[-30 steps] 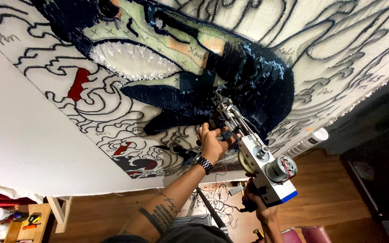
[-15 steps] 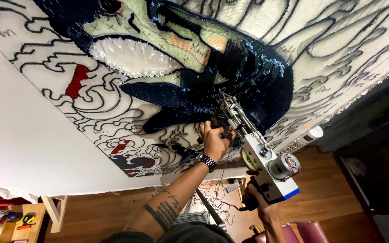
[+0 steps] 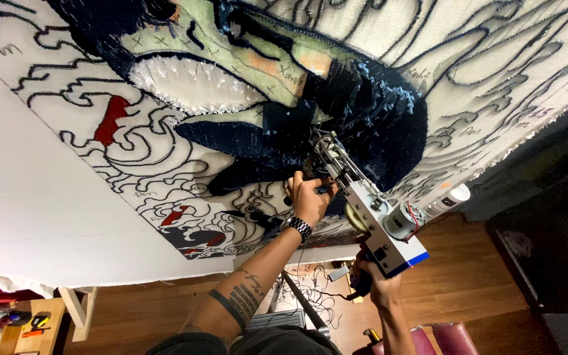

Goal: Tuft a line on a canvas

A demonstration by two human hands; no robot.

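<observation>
A tufting gun (image 3: 381, 227), white and metal with a blue rear edge, presses its needle end against a large stretched cloth (image 3: 494, 79). The cloth bears black drawn swirls, a dark blue tufted patch (image 3: 376, 112) and a red patch (image 3: 112, 119). My left hand (image 3: 309, 197), with a wristwatch and a tattooed forearm, grips the gun's front handle close to the cloth. My right hand (image 3: 373, 287) is closed around the rear handle under the gun's body. The needle tip sits at the edge of the dark blue area.
A white wall (image 3: 27, 217) lies left of the cloth. Below are a wooden floor (image 3: 468, 283), a small wooden table (image 3: 31, 329) with tools, a dark red stool (image 3: 445, 338), a white yarn cone (image 3: 451, 197) and sketch sheets (image 3: 310, 296) on the floor.
The gun's tip has crept slightly along the dark blue patch. Both hands keep the same grips, and the view has shifted a little.
</observation>
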